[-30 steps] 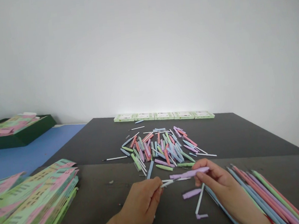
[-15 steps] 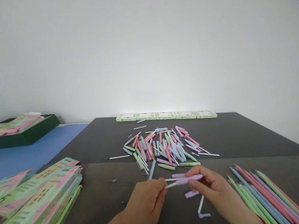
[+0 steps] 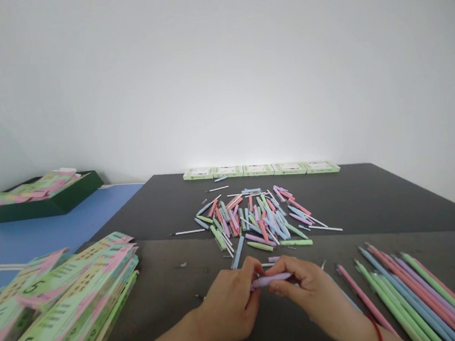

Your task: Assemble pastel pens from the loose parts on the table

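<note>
A purple pen barrel point(image 3: 273, 279) lies level between my two hands, near the front of the black table. My left hand point(image 3: 234, 301) is closed round its left end. The fingertips of my right hand point(image 3: 309, 288) pinch the barrel towards its right end. No white refill shows at the barrel now; its left end is hidden in my left fingers. Just behind the hands lie another purple piece point(image 3: 274, 259) and a white stick, both partly covered. Past them is a pile of coloured pen parts point(image 3: 256, 218) with white refills among them.
Pens in several colours point(image 3: 420, 296) lie side by side at the right. Printed packages point(image 3: 64, 309) are stacked at the left. Five-like packs aside, several pale green boxes point(image 3: 258, 169) line the back edge. A green tray point(image 3: 69, 199) with packages stands on a blue surface point(image 3: 110, 203).
The white refill that stuck out of the purple barrel no longer shows, and my hands are closer together. The view has shifted left, and a pink pen now shows beside the right-hand row.
</note>
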The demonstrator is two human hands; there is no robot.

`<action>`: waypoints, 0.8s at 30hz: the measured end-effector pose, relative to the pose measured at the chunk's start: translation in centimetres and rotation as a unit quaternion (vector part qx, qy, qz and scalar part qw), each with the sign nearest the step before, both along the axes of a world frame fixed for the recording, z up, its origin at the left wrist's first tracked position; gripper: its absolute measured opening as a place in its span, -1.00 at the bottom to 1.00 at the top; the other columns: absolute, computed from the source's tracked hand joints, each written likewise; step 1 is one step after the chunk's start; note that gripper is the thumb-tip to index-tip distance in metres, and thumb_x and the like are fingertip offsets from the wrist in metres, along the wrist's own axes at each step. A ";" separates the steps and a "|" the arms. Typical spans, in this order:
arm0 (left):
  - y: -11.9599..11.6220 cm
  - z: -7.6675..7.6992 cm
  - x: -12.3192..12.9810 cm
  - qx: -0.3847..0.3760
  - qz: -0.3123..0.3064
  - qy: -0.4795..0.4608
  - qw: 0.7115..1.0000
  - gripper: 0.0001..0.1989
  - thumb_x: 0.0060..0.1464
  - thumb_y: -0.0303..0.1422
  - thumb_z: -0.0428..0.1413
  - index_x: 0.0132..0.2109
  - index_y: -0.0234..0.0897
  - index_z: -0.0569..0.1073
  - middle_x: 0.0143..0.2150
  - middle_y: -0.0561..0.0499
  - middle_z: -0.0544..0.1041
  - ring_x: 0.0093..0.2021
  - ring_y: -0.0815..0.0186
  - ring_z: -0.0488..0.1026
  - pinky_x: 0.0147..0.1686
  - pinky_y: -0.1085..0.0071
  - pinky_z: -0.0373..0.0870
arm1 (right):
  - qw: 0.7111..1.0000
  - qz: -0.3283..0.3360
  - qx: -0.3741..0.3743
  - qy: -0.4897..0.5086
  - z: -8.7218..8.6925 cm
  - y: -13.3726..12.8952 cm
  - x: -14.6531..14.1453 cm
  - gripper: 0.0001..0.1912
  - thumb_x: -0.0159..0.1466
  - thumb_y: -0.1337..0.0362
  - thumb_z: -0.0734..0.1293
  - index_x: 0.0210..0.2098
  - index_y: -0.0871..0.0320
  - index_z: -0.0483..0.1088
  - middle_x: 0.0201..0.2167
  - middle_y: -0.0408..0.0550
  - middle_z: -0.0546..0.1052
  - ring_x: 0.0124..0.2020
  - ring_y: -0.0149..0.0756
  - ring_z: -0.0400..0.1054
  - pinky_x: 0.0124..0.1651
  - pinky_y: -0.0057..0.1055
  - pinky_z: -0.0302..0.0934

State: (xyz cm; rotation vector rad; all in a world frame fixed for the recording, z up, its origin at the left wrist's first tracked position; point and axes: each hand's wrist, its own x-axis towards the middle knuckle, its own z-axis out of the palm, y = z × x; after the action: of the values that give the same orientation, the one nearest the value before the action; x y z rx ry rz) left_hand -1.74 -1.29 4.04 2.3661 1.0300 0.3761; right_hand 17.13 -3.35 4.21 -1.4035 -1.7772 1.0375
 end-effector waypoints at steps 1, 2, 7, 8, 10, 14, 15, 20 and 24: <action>0.0 0.0 0.0 -0.003 -0.002 -0.001 1.000 -0.80 0.12 -0.50 -0.08 -0.09 -0.23 0.15 -0.33 0.02 0.45 -0.36 0.26 0.43 -0.36 0.42 0.24 | 1.000 0.001 0.005 -0.004 0.0 0.0 0.0 -0.93 0.16 0.34 0.32 -0.38 0.10 0.47 -0.48 -0.21 0.46 -0.43 -0.35 0.28 -0.37 -0.48 0.07; 0.1 0.0 -0.1 -0.006 -0.002 -0.001 1.000 -0.80 0.13 -0.50 -0.08 -0.10 -0.22 0.15 -0.32 0.02 0.45 -0.36 0.26 0.43 -0.37 0.43 0.24 | 1.000 0.001 0.009 -0.007 0.0 0.0 -0.1 -0.94 0.16 0.34 0.33 -0.38 0.10 0.47 -0.48 -0.21 0.46 -0.43 -0.35 0.28 -0.37 -0.48 0.07; 0.1 0.0 -0.1 -0.015 -0.002 0.007 1.000 -0.84 0.14 -0.49 -0.07 -0.13 -0.22 0.16 -0.29 0.02 0.45 -0.34 0.28 0.43 -0.35 0.44 0.25 | 1.000 0.009 0.018 -0.014 0.0 0.0 -0.1 -0.92 0.17 0.30 0.33 -0.42 0.13 0.47 -0.50 -0.19 0.46 -0.44 -0.34 0.29 -0.38 -0.48 0.09; 0.1 0.0 -0.1 -0.015 -0.002 0.011 1.000 -0.84 0.14 -0.50 -0.08 -0.13 -0.22 0.16 -0.29 0.02 0.45 -0.34 0.28 0.43 -0.35 0.44 0.25 | 1.000 0.013 0.020 -0.017 0.0 0.0 -0.1 -0.91 0.17 0.30 0.33 -0.43 0.14 0.47 -0.51 -0.19 0.46 -0.45 -0.34 0.29 -0.39 -0.48 0.09; 0.0 0.0 0.0 -0.013 -0.003 0.022 1.000 -0.84 0.13 -0.51 -0.08 -0.13 -0.22 0.17 -0.28 0.01 0.46 -0.33 0.27 0.44 -0.34 0.44 0.25 | 0.999 0.021 0.023 -0.020 0.0 0.1 -0.1 -0.91 0.17 0.31 0.33 -0.44 0.15 0.47 -0.52 -0.18 0.46 -0.46 -0.34 0.29 -0.40 -0.48 0.10; 0.0 -0.1 0.1 -0.004 -0.012 0.047 0.999 -0.87 0.14 -0.48 -0.07 -0.14 -0.21 0.18 -0.31 0.01 0.48 -0.36 0.25 0.44 -0.39 0.44 0.23 | 0.999 0.028 0.027 -0.013 -0.2 0.2 0.0 -0.91 0.16 0.31 0.34 -0.42 0.14 0.49 -0.48 -0.16 0.51 -0.43 -0.31 0.34 -0.36 -0.46 0.14; -0.1 -0.1 0.1 -0.001 -0.015 0.049 0.999 -0.88 0.15 -0.46 -0.07 -0.15 -0.22 0.18 -0.31 0.01 0.48 -0.38 0.25 0.44 -0.41 0.44 0.21 | 0.999 0.027 0.028 -0.011 -0.3 0.2 0.0 -0.91 0.17 0.30 0.34 -0.42 0.14 0.50 -0.48 -0.15 0.52 -0.42 -0.30 0.35 -0.35 -0.45 0.14; 0.0 -0.3 0.1 -0.009 -0.019 0.031 0.999 -0.90 0.18 -0.44 -0.08 -0.15 -0.21 0.19 -0.30 0.01 0.47 -0.37 0.25 0.44 -0.39 0.44 0.22 | 0.999 0.022 0.036 0.000 -0.7 0.0 -0.1 -0.90 0.17 0.29 0.34 -0.40 0.13 0.51 -0.47 -0.15 0.53 -0.42 -0.30 0.37 -0.34 -0.44 0.16; 0.1 0.0 0.0 -0.026 -0.034 0.020 0.999 -0.95 0.19 -0.44 -0.10 -0.20 -0.19 0.20 -0.34 0.05 0.46 -0.39 0.28 0.42 -0.41 0.46 0.20 | 0.999 0.029 0.028 0.018 -0.8 -0.1 0.0 -0.91 0.17 0.30 0.35 -0.40 0.13 0.52 -0.48 -0.15 0.53 -0.42 -0.30 0.36 -0.34 -0.45 0.16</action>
State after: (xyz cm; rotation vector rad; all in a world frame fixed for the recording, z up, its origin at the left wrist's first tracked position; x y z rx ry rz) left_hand -1.75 -1.16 4.00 2.3628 0.9636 0.2751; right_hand 17.16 -3.43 3.43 -1.2980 -1.8163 1.0295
